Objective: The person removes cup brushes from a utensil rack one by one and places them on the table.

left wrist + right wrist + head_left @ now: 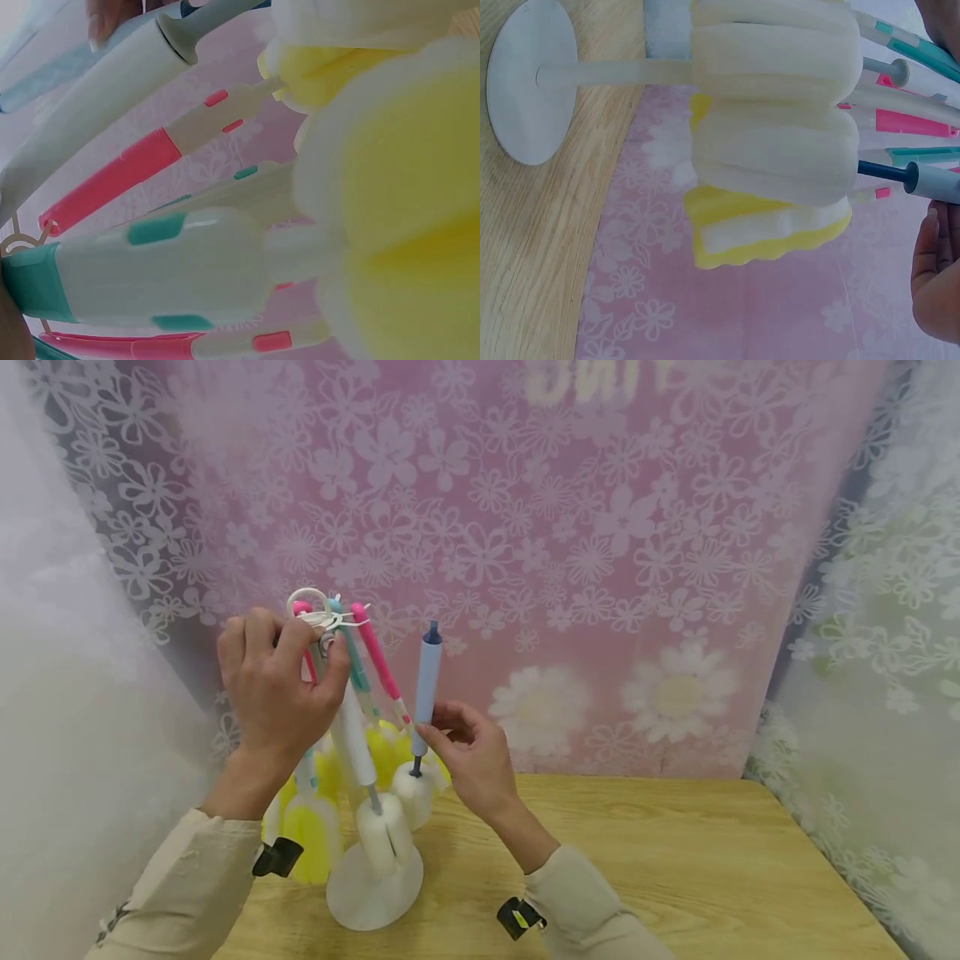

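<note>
A white rack point(333, 620) with hooks on top stands on a round base point(375, 893), and several sponge brushes hang from it. My left hand point(281, 681) pinches the rack's top beside its ring; its fingertips are partly hidden. Just below that hand hangs a white-handled sponge brush point(354, 735) with a white sponge head. My right hand point(480, 760) holds a blue-handled sponge brush point(426, 693) low on its handle, thumb in front. That brush is upright, and its white head point(776, 150) is beside the other white head.
Brushes with pink handles point(377, 656) and green handles point(161, 270) hang around the rack, with yellow-and-white heads point(311, 835). Beneath is a wooden table point(637, 860). A pink flowered curtain point(562, 568) rises behind it, and pale sheets flank both sides.
</note>
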{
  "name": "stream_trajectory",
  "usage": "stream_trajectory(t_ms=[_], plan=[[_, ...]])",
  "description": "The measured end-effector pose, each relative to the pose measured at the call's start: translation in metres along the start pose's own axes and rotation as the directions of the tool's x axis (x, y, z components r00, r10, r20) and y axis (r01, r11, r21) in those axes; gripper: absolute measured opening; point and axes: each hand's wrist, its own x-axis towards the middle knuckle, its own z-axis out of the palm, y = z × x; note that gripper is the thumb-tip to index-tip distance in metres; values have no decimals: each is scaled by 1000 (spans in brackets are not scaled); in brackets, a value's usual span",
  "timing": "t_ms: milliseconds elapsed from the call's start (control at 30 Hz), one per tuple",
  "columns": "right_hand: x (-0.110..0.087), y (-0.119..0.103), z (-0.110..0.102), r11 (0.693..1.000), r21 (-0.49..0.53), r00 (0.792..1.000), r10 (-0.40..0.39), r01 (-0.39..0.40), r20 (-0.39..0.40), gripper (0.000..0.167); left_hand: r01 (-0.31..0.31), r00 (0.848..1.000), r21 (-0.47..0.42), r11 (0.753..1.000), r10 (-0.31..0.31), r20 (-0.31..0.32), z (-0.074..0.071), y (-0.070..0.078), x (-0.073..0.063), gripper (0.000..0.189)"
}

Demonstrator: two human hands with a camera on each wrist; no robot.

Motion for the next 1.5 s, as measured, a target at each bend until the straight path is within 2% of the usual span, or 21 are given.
stream_trajectory(t_ms=[467, 633, 800, 1033, 1167, 1367, 1500], plan=[[-16, 5, -29, 997, 61, 996, -38, 42, -78, 25, 10, 1000, -7, 1000, -10, 3, 0, 0, 1, 33], [-22, 7, -41, 998, 44, 996, -51, 54, -73, 24, 13, 1000, -22, 1000, -13, -20, 0, 1, 2, 32], [-27, 11, -52, 999, 33, 995, -32, 35, -89, 23, 21, 999, -36, 999, -22, -49, 0, 2, 2, 29], [-35, 25, -64, 999, 15, 994, 45, -44, -104, 25, 27, 999, -24, 999, -27, -30, -2, 1, 2, 31], [-39, 35, -70, 995, 17, 988, 103, -101, -117, 25, 20, 999, -19, 1000, -21, -42, 2, 1, 0, 32], [-44, 45, -75, 977, -17, 970, 207, -210, -130, 22, 12, 999, -10, 1000, -13, -48, 4, 0, -1, 33], [-50, 60, -74, 947, -48, 943, 310, -318, -120, 24, 19, 999, -16, 1000, -20, -41, 3, 1, -1, 31]])
